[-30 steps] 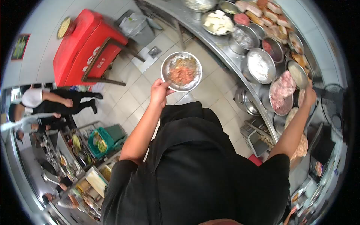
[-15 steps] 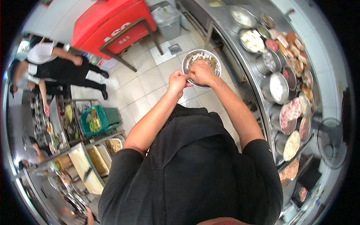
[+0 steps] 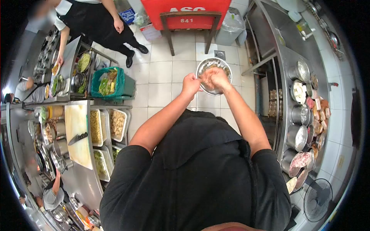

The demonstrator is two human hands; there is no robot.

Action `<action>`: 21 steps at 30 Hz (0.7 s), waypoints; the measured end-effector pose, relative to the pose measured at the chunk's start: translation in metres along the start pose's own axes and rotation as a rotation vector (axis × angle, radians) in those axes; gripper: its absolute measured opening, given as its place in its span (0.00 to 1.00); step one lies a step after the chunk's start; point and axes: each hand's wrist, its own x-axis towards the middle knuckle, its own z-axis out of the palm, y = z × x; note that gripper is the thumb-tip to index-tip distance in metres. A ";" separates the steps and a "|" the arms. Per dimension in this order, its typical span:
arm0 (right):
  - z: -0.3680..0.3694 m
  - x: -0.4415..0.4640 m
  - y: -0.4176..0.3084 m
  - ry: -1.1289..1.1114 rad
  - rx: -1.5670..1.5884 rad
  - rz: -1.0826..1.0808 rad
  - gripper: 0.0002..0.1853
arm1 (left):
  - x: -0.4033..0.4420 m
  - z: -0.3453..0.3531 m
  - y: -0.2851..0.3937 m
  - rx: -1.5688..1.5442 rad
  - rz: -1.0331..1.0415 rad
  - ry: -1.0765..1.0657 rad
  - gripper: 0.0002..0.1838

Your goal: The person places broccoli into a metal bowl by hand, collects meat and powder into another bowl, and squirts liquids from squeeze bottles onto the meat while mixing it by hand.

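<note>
A round steel mixing bowl (image 3: 215, 62) is held out in front of my body, above the tiled floor. White smears and brownish bits of food coat its inside. My left hand (image 3: 190, 85) is closed on the bowl's near left rim, thumb toward the bowl. My right hand (image 3: 218, 79) is over the bowl's opening, with its fingers pointing left and down toward the food. Motion blurs those fingers, so I cannot tell whether they grip anything.
On the right, a steel counter (image 3: 286, 73) bears several metal pots and meat pieces; a fan (image 3: 318, 200) stands nearby. Ahead is a red box (image 3: 185, 21) behind a wooden frame. At left are a green bin (image 3: 124, 85), a knife (image 3: 78, 138) on a cutting board (image 3: 79, 158), and a co-worker (image 3: 94, 23).
My view has swung left, so the red box is now straight ahead and the counter farther right. My right hand has shifted within the bowl's opening. The left keeps its hold on the rim.
</note>
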 end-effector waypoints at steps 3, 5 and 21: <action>0.023 0.005 -0.056 0.142 -0.357 -0.185 0.06 | 0.001 -0.029 0.016 -0.096 0.022 0.029 0.11; 0.029 0.024 -0.079 0.299 -0.668 -0.382 0.12 | 0.010 -0.041 0.023 -0.132 0.016 0.025 0.11; 0.034 0.183 -0.195 -0.058 -0.750 -0.386 0.14 | 0.154 -0.069 0.100 -0.239 0.045 0.177 0.07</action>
